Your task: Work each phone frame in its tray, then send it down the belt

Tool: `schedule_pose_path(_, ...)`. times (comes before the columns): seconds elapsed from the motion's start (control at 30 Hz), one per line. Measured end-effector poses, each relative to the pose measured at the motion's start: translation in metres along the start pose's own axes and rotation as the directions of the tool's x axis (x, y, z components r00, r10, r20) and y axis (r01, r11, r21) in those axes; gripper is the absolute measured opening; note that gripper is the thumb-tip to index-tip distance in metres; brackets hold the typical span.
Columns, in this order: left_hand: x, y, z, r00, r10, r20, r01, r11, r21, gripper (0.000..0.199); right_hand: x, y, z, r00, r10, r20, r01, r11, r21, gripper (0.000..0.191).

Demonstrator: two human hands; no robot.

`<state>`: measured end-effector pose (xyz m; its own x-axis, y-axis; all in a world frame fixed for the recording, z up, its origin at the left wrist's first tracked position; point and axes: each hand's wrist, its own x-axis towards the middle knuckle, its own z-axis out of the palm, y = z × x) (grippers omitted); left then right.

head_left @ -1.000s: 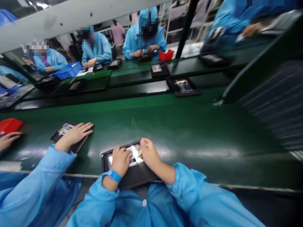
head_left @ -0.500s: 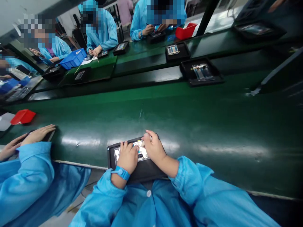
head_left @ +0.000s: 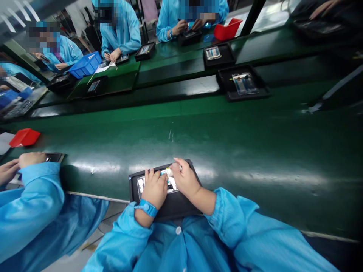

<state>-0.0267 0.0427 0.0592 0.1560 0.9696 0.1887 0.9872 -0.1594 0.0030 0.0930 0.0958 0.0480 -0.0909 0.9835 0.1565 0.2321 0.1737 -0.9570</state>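
A black tray (head_left: 180,206) lies at the near edge of the green bench, in front of my body. In it is an opened phone (head_left: 172,186) with a clear rim and bright inner parts. My left hand (head_left: 154,190) rests over the phone's left part, fingers stretched forward and thumb side toward the middle. A blue band circles that wrist. My right hand (head_left: 186,180) is closed in a pinch above the phone's right part. Whatever its fingertips hold is too small and hidden to name.
To the left, a co-worker's hand (head_left: 32,159) is at another black tray (head_left: 56,156), near a red bin (head_left: 25,137). Across the green bench (head_left: 141,139) stand more black trays (head_left: 262,90) with phones, a blue bin (head_left: 85,65), another red bin (head_left: 227,29) and several seated co-workers.
My hands keep nearly the same pose over the phone. The co-worker's hand at left has drawn back, showing more of that tray. The view has shifted slightly.
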Motion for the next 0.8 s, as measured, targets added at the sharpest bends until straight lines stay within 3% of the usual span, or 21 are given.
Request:
schedule_pose_path(0.23,0.001,0.002,-0.002,0.997,-0.026,0.07,0.027,0.999,-0.016,0.021,0.001,-0.007,-0.004,0.997,-0.049,0.058,0.052,0.997,-0.059,0.038)
schedule_pose_path(0.4,0.001,0.004,-0.002,0.995,-0.031,0.094,0.032,0.999,-0.006,0.022,0.0,-0.003,-0.004,0.999,-0.031,0.023,0.033,0.996,-0.085,0.039)
schedule_pose_path(0.57,0.002,0.005,-0.003,0.992,-0.04,0.12,0.044,0.999,-0.029,0.023,0.002,-0.008,-0.007,0.99,-0.11,0.084,0.12,0.983,-0.136,0.04)
schedule_pose_path(0.67,0.002,0.004,-0.003,0.987,-0.04,0.158,0.048,0.998,-0.051,0.026,0.006,-0.016,-0.006,0.953,-0.217,0.211,0.262,0.941,-0.216,0.042)
schedule_pose_path(0.8,0.001,0.003,0.001,0.984,-0.027,0.175,0.044,0.995,-0.09,0.034,0.009,-0.02,0.002,0.866,-0.276,0.418,0.434,0.831,-0.35,0.044)
